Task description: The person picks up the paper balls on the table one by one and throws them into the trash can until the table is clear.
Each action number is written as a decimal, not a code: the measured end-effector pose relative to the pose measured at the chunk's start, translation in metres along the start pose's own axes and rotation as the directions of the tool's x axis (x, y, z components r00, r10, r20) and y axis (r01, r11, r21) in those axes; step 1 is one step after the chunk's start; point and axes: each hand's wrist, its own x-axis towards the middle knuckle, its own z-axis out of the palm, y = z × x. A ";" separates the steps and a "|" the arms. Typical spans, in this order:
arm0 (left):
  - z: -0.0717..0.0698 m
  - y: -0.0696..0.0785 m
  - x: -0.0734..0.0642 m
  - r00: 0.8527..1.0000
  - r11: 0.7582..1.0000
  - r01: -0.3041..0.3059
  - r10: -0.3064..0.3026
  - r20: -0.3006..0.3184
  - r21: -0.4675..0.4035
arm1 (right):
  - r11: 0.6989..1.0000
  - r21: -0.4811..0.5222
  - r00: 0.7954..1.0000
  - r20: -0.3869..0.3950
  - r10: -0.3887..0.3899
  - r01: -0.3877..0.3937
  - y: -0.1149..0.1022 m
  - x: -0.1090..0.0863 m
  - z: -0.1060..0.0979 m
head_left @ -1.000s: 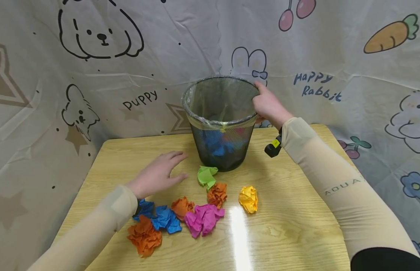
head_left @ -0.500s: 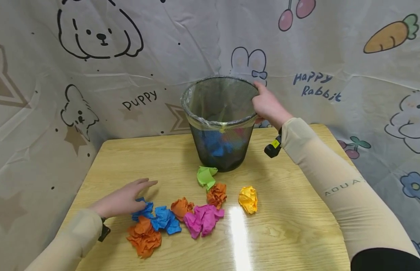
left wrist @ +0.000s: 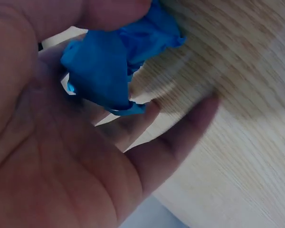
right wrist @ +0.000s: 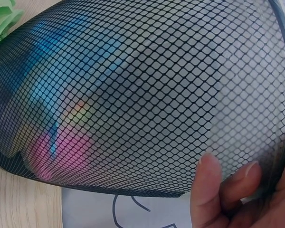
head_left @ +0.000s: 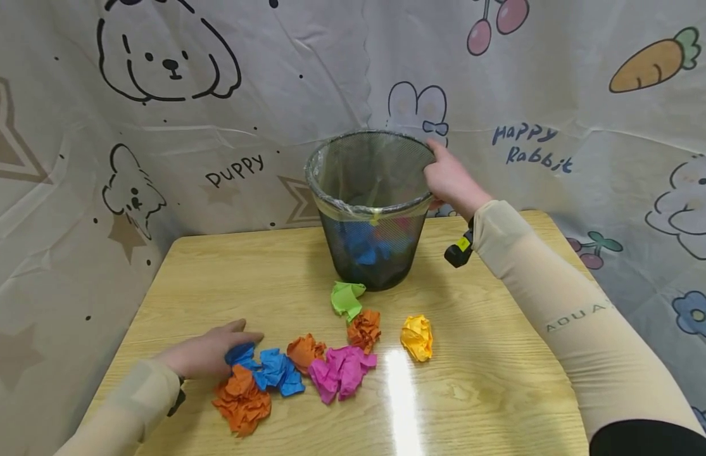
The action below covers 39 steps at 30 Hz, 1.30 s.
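Note:
My left hand (head_left: 207,351) is low at the table's left, around one side of a crumpled blue paper ball (head_left: 242,356). In the left wrist view, that blue paper ball (left wrist: 102,66) sits between the thumb and spread fingers (left wrist: 175,137). My right hand (head_left: 452,177) grips the rim of a black mesh wastebasket (head_left: 375,266) lined with a clear bag. Fingertips (right wrist: 209,173) press against the outside of the mesh in the right wrist view. Blue and pink paper shows through the basket's wall.
On the wooden table (head_left: 489,354) lie more crumpled balls: blue (head_left: 278,372), orange (head_left: 242,402), pink (head_left: 342,373) and yellow (head_left: 417,337). A green ball (head_left: 347,299) lies right before the basket. A printed cloth (head_left: 227,114) hangs behind and beside the table.
My left hand has moved back from near the basket, leftward and down to the leftmost blue paper ball. My right hand and the wastebasket have stayed in place.

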 end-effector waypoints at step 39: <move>-0.035 0.012 0.012 0.891 0.971 -0.116 0.195 -0.409 0.210 | 1.000 0.007 1.000 0.004 -0.006 0.006 -0.001 0.001 0.001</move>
